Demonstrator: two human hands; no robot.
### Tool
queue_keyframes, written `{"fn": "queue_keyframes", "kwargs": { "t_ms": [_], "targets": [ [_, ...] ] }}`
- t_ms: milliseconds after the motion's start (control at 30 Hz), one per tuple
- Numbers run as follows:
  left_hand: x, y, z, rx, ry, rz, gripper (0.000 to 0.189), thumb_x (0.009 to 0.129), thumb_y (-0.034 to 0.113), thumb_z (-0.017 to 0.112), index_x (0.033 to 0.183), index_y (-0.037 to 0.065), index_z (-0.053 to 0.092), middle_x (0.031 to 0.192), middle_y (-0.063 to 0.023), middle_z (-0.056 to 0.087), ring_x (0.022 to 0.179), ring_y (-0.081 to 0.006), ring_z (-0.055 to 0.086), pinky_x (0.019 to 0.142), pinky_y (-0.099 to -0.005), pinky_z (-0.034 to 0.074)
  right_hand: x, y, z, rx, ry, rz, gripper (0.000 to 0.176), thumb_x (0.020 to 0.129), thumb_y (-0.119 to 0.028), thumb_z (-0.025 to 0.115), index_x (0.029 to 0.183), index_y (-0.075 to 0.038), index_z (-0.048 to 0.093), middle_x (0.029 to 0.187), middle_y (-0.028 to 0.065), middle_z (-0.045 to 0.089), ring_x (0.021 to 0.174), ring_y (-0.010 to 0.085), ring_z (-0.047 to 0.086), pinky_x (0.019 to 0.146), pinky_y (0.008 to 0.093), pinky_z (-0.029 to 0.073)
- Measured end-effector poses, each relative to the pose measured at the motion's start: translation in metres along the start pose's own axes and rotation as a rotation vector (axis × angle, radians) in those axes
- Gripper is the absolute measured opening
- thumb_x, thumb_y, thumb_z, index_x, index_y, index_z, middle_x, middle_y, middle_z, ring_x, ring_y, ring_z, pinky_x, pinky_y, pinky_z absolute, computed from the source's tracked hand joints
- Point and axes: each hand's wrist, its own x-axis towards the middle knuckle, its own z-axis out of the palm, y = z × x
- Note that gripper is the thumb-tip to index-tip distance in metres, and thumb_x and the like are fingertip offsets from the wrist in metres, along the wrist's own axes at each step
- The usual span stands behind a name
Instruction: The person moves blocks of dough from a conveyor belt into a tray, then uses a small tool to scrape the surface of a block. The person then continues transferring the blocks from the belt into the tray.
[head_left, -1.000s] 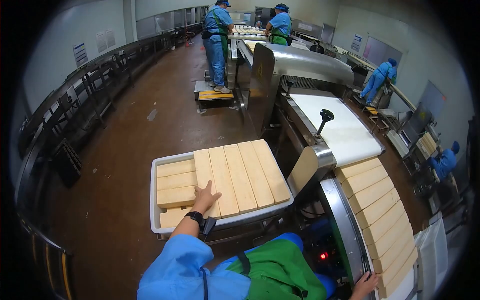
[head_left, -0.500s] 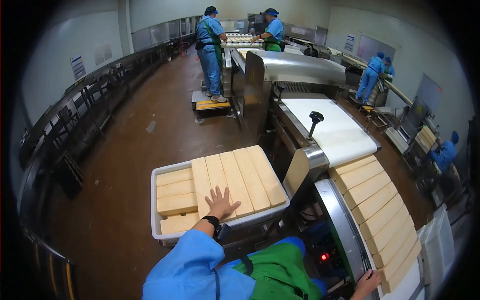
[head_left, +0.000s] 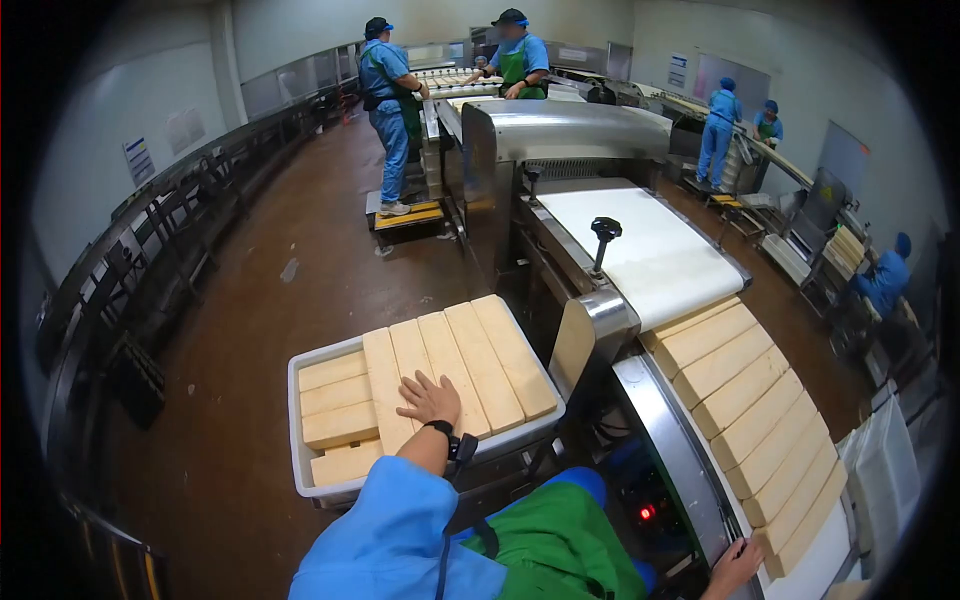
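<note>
My left hand [head_left: 430, 398] lies flat with its fingers spread on long cream-coloured blocks [head_left: 490, 350] in a white tub [head_left: 295, 430]. Those blocks lie side by side over a lower layer of blocks set crosswise. At the lower right, my right hand [head_left: 733, 568] is at the near end of a row of similar blocks [head_left: 765, 420] on a curved conveyor. Its fingers are bent around a small dark thing beside the last block; what that thing is cannot be made out.
A white belt [head_left: 650, 240] with a black knob [head_left: 605, 232] leads to the curved conveyor's metal rim [head_left: 665, 440]. Two people [head_left: 385, 100] [head_left: 520, 60] stand at the line ahead, and more work at the right. Railings [head_left: 160, 230] run along the left.
The view has shifted slightly. My left hand has turned a little on the blocks. The blocks on the curved conveyor sit slightly differently, and the people ahead have changed posture.
</note>
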Motion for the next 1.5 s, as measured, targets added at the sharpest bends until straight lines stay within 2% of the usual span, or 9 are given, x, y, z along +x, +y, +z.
{"fn": "queue_keyframes", "kwargs": {
  "t_ms": [67, 367, 467, 500, 600, 733, 933, 1400, 1500],
  "targets": [
    [0.004, 0.013, -0.001, -0.016, 0.006, -0.11, 0.064, 0.09, 0.042, 0.033, 0.142, 0.008, 0.018, 0.149, -0.0166, 0.011, 0.137, -0.0345, 0.004, 0.103, -0.0622, 0.006, 0.014, -0.035, -0.039, -0.013, -0.135, -0.031, 0.033, 0.087, -0.024, 0.051, 0.1, 0.005, 0.061, 0.102, 0.0267, 0.059, 0.097, 0.041, 0.054, 0.085, 0.0455, 0.043],
    [0.02, 0.041, 0.026, 0.123, 0.152, -0.117, 0.055, 0.093, 0.032, 0.032, 0.141, 0.005, 0.023, 0.149, -0.015, 0.014, 0.137, -0.0341, 0.012, 0.106, -0.0548, 0.013, 0.016, -0.048, -0.041, 0.04, -0.045, -0.048, 0.025, 0.083, -0.016, 0.052, 0.092, 0.004, 0.062, 0.093, 0.0215, 0.063, 0.087, 0.0382, 0.058, 0.079, 0.0431, 0.046],
    [0.026, 0.065, 0.037, 0.094, 0.195, -0.204, 0.054, 0.093, 0.032, 0.032, 0.14, 0.006, 0.025, 0.148, -0.0156, 0.017, 0.136, -0.0343, 0.015, 0.105, -0.0543, 0.014, -0.01, -0.063, -0.027, 0.202, -0.221, -0.508, 0.007, 0.076, -0.012, 0.057, 0.073, -0.005, 0.059, 0.074, 0.0136, 0.058, 0.068, 0.0317, 0.054, 0.063, 0.0417, 0.043],
    [0.026, 0.07, 0.038, 0.097, 0.187, -0.185, 0.054, 0.093, 0.032, 0.032, 0.14, 0.006, 0.025, 0.148, -0.0156, 0.017, 0.136, -0.0343, 0.015, 0.105, -0.0543, 0.014, -0.019, -0.074, -0.016, 0.379, -0.571, -0.485, 0.008, 0.075, -0.014, 0.06, 0.078, -0.006, 0.061, 0.079, 0.0126, 0.06, 0.073, 0.0311, 0.056, 0.066, 0.0425, 0.044],
    [0.025, 0.081, 0.04, 0.078, 0.156, -0.068, 0.054, 0.094, 0.034, 0.032, 0.14, 0.007, 0.026, 0.147, -0.0164, 0.018, 0.136, -0.0341, 0.015, 0.105, -0.0537, 0.015, -0.055, -0.109, 0.032, 0.481, -0.839, -0.744, 0.022, 0.078, -0.025, 0.06, 0.077, -0.004, 0.061, 0.08, 0.0149, 0.058, 0.075, 0.0365, 0.053, 0.072, 0.0464, 0.042],
    [0.023, 0.083, 0.031, 0.128, 0.123, -0.073, 0.055, 0.093, 0.035, 0.034, 0.14, 0.008, 0.026, 0.147, -0.0173, 0.018, 0.136, -0.0349, 0.015, 0.105, -0.0545, 0.015, -0.084, -0.13, 0.118, 0.174, -1.223, -0.144, 0.044, 0.084, -0.044, 0.048, 0.088, -0.005, 0.067, 0.093, 0.0167, 0.064, 0.091, 0.0366, 0.059, 0.083, 0.046, 0.045],
    [0.024, 0.083, 0.036, 0.13, 0.154, -0.076, 0.054, 0.093, 0.035, 0.035, 0.139, 0.007, 0.028, 0.147, -0.018, 0.019, 0.135, -0.0358, 0.017, 0.104, -0.0561, 0.016, -0.098, -0.115, 0.225, 0.09, -1.15, 0.402, 0.057, 0.089, -0.05, 0.035, 0.104, -0.002, 0.063, 0.109, 0.0218, 0.059, 0.108, 0.0377, 0.053, 0.093, 0.0443, 0.041],
    [0.031, 0.077, 0.064, 0.249, 0.294, -0.051, 0.054, 0.092, 0.043, 0.035, 0.136, 0.012, 0.035, 0.143, -0.0165, 0.028, 0.132, -0.0354, 0.025, 0.099, -0.0587, 0.024, -0.118, -0.128, 0.301, 0.029, -1.172, 0.197, 0.053, 0.09, -0.047, 0.033, 0.108, -0.007, 0.062, 0.11, 0.0169, 0.061, 0.103, 0.0316, 0.058, 0.089, 0.0415, 0.044],
    [0.032, 0.078, 0.062, 0.349, 0.294, -0.07, 0.053, 0.092, 0.047, 0.03, 0.134, 0.016, 0.037, 0.14, -0.014, 0.033, 0.128, -0.0343, 0.032, 0.093, -0.0577, 0.03, -0.043, -0.189, 0.181, 0.169, -1.135, 0.412, 0.04, 0.089, -0.039, 0.041, 0.101, -0.011, 0.067, 0.101, 0.0127, 0.065, 0.09, 0.0263, 0.063, 0.081, 0.0391, 0.047]
  ]
}}
